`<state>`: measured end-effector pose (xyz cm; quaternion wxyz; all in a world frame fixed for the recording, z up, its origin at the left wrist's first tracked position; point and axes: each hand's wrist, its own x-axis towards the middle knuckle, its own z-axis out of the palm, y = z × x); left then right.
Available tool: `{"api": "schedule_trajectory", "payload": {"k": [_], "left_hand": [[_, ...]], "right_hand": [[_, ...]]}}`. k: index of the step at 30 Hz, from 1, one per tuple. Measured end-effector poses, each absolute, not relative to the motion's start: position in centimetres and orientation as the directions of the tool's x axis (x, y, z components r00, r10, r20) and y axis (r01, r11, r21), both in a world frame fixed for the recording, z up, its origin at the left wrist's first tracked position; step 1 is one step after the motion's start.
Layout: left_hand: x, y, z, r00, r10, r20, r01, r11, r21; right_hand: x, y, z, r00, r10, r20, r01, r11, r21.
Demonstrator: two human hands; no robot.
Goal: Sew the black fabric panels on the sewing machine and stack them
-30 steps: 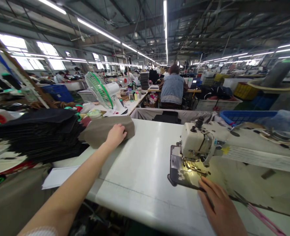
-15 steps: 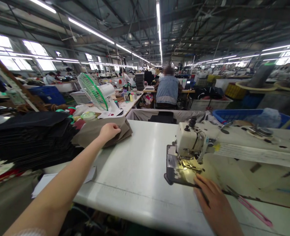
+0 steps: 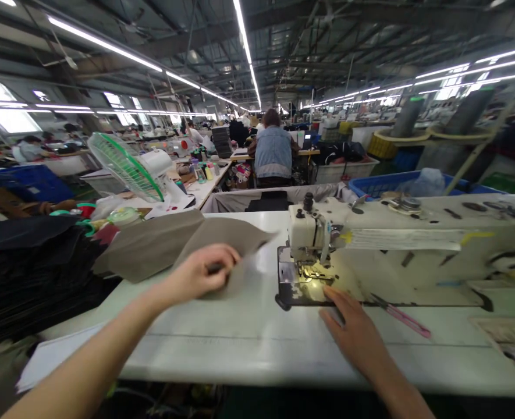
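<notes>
A grey-brown fabric piece (image 3: 228, 235) is pinched in my left hand (image 3: 207, 269), its far corner lifted and blurred toward the sewing machine. More fabric of the same colour (image 3: 146, 244) lies behind it, to the left on the white table (image 3: 240, 349). My right hand (image 3: 351, 326) rests with fingers apart at the front edge of the sewing machine's (image 3: 307, 233) dark base plate, below the lit needle area. Pink-handled snips (image 3: 403, 319) lie just right of that hand.
Black fabric (image 3: 25, 262) is stacked at the left. White sheets (image 3: 56, 355) lie at the front left. A fan (image 3: 128, 166) stands behind the fabric. Past the table are a blue basket (image 3: 370, 185) and a seated person (image 3: 273, 148) seen from behind.
My left hand has moved right and nearer, drawing one fabric piece away from the pile. My right hand remains by the machine plate. The camera view has turned right.
</notes>
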<state>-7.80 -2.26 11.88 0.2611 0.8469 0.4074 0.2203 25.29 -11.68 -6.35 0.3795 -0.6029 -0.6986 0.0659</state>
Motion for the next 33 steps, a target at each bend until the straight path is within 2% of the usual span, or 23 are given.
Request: {"api": "schedule_trajectory", "payload": {"k": [1, 3, 6, 9, 13, 15, 17, 20, 22, 24, 26, 29, 33], "left_hand": [[-6.2, -4.1, 10.7, 0.713, 0.692, 0.113, 0.464, -0.586, 0.664], [-3.8, -7.4, 8.2, 0.87, 0.492, 0.039, 0.319, -0.62, 0.717], [-2.5, -9.9, 5.4, 0.924, 0.383, 0.011, 0.253, -0.63, 0.734], [-3.3, -10.2, 4.7, 0.898, 0.438, 0.03, 0.274, -0.611, 0.743], [-4.8, -9.7, 5.4, 0.841, 0.541, -0.028, 0.319, -0.453, 0.832], [-5.2, -8.9, 5.5, 0.767, 0.634, -0.105, 0.36, -0.289, 0.887], [-5.4, -7.8, 5.2, 0.616, 0.769, -0.171, 0.381, -0.101, 0.919], [-5.3, -6.0, 4.4, 0.436, 0.865, -0.249, 0.318, 0.111, 0.942], [-5.0, -5.5, 3.8, 0.44, 0.857, -0.267, 0.328, 0.123, 0.937], [-4.5, -5.6, 3.2, 0.429, 0.868, -0.249, 0.426, 0.049, 0.903], [-4.0, -6.1, 2.7, 0.361, 0.908, -0.214, 0.533, -0.012, 0.846], [-3.5, -7.0, 2.4, 0.237, 0.96, -0.152, 0.592, -0.019, 0.806], [-3.4, -7.4, 2.4, 0.069, 0.998, 0.004, 0.724, -0.053, 0.688]], "right_hand": [[25.0, -11.8, -5.8, 0.028, 0.913, 0.408, 0.761, 0.246, -0.601], [24.5, -12.0, -4.5, -0.019, 0.944, 0.329, 0.677, 0.255, -0.69], [24.3, -12.9, -2.0, -0.258, 0.929, 0.265, 0.555, 0.367, -0.747], [24.6, -14.6, 0.2, -0.435, 0.88, 0.19, 0.528, 0.42, -0.738], [24.8, -16.3, 1.8, -0.45, 0.884, 0.127, 0.578, 0.398, -0.712], [24.5, -16.0, 1.9, -0.404, 0.912, 0.071, 0.557, 0.307, -0.772], [24.1, -15.0, 1.6, -0.304, 0.953, -0.017, 0.512, 0.148, -0.846], [23.6, -13.1, 0.6, -0.142, 0.987, -0.079, 0.426, -0.012, -0.905], [23.4, -12.1, -0.2, -0.087, 0.995, -0.055, 0.408, -0.015, -0.913], [23.2, -11.6, -1.0, -0.044, 0.999, -0.029, 0.407, -0.008, -0.913], [23.0, -11.4, -1.5, 0.007, 1.0, -0.02, 0.394, -0.021, -0.919], [22.5, -11.3, -1.7, 0.086, 0.996, -0.022, 0.333, -0.049, -0.942], [21.9, -11.0, -1.1, 0.157, 0.988, -0.003, 0.23, -0.04, -0.973]]}}
